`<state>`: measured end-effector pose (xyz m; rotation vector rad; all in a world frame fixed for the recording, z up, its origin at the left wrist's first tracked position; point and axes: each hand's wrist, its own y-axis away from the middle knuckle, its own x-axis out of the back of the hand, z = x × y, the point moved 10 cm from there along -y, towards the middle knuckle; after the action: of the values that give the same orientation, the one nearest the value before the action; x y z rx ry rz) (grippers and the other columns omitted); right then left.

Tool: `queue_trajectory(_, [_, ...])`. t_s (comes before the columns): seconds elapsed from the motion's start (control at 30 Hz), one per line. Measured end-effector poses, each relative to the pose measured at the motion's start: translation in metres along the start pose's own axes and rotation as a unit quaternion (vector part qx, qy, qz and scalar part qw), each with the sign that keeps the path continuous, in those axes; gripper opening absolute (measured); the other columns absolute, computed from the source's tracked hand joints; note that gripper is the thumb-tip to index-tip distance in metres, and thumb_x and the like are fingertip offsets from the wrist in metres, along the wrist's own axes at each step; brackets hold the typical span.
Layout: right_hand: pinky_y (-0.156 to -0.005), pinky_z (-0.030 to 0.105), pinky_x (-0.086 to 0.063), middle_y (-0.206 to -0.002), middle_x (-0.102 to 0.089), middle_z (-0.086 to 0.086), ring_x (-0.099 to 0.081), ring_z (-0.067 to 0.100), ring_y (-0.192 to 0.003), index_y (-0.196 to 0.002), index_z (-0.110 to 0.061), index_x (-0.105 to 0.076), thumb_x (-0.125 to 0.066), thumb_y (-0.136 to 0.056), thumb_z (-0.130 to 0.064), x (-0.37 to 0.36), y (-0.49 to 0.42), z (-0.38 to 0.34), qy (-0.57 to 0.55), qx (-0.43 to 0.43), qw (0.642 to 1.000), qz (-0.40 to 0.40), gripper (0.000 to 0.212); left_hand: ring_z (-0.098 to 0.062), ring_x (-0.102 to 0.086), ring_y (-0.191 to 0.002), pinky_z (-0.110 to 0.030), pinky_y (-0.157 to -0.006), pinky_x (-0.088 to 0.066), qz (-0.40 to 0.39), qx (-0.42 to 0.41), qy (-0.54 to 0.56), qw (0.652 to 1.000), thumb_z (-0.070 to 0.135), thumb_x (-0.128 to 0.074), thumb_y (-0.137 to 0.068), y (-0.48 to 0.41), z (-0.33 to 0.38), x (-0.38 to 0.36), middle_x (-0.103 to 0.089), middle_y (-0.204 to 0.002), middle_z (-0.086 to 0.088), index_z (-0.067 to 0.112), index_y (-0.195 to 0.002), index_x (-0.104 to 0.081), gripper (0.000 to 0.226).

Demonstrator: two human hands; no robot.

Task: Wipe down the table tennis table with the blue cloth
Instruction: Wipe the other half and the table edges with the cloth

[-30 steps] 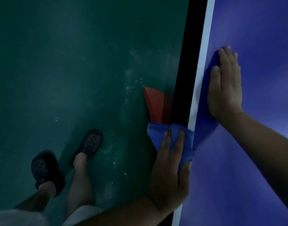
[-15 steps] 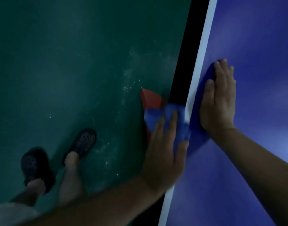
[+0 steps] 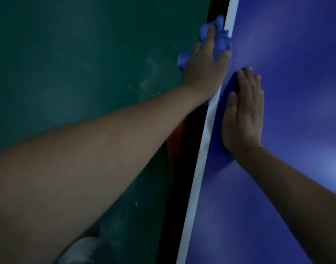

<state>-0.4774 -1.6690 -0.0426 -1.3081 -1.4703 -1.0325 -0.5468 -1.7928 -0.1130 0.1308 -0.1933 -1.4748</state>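
Note:
The blue table tennis table fills the right side, with a white line along its left edge. My left hand is stretched far forward and grips the bunched blue cloth against that edge, near the top of the view. My right hand lies flat on the table top just inside the white line, fingers together, holding nothing. It rests nearer to me than the left hand.
The dark green floor with pale dusty specks lies to the left of the table. A red object shows under the table edge, mostly hidden by my left forearm. The table's side is black.
My left hand has slid the cloth forward along the table's edge, from beside my right wrist to beyond my right fingertips. The right hand stays pressed flat on the table.

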Motion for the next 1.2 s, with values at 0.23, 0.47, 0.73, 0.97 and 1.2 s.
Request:
queue_trajectory(0.23, [-0.126,0.036,-0.004,-0.165,-0.023,0.000,-0.010,0.019,-0.155,-0.156,-0.015,-0.032,-0.031,-0.104,-0.025,-0.001,-0.001,0.002,0.001,-0.002,1.000,0.006,0.053,-0.002,-0.008,-0.153,-0.030,-0.125,-0.014,-0.042,0.037,0.042,0.998,0.049,-0.037,-0.102,0.226,-0.031,-0.012,-0.005,-0.165,0.026,0.046,-0.157,-0.006,0.063])
queue_trajectory(0.47, [-0.126,0.035,-0.003,-0.166,-0.022,-0.001,-0.010,0.019,-0.155,-0.156,-0.015,-0.031,-0.032,-0.105,-0.025,-0.001,-0.001,0.000,0.001,0.001,1.000,0.005,0.052,-0.020,-0.023,-0.152,-0.023,-0.123,-0.008,-0.052,0.030,-0.002,0.998,0.058,-0.035,-0.093,0.140,-0.030,-0.010,-0.019,-0.167,-0.003,0.028,-0.161,-0.007,0.080])
queue_trajectory(0.73, [-0.126,0.040,-0.006,-0.166,-0.021,0.000,-0.010,0.020,-0.155,-0.157,-0.015,-0.030,-0.030,-0.104,-0.028,0.000,-0.001,-0.002,0.022,0.009,1.000,-0.001,0.054,-0.026,-0.038,-0.143,-0.046,-0.118,-0.031,0.002,0.037,0.003,0.999,0.047,-0.043,-0.090,0.042,-0.006,0.002,-0.034,-0.159,-0.010,0.020,-0.160,-0.021,0.079])
queue_trajectory(0.97, [-0.123,0.044,-0.017,-0.160,-0.034,0.013,-0.025,0.034,-0.149,-0.150,-0.005,-0.041,-0.030,-0.102,-0.030,0.002,-0.004,-0.001,0.040,0.021,0.999,-0.005,0.055,-0.013,-0.013,-0.154,-0.042,-0.124,-0.023,-0.057,0.031,0.020,0.998,0.058,-0.035,-0.099,0.181,-0.035,-0.015,-0.012,-0.168,0.003,0.056,-0.152,0.004,0.066])
queue_trajectory(1.2, [-0.118,0.035,-0.016,-0.157,-0.028,0.024,-0.025,0.037,-0.145,-0.144,-0.001,-0.046,-0.034,-0.104,-0.032,0.015,-0.087,-0.021,0.055,0.057,0.996,-0.046,0.052,-0.009,0.008,-0.154,-0.040,-0.126,-0.014,-0.081,0.006,-0.020,0.996,0.069,-0.027,-0.097,0.158,-0.024,-0.013,0.007,-0.169,0.008,0.060,-0.147,0.019,0.068])
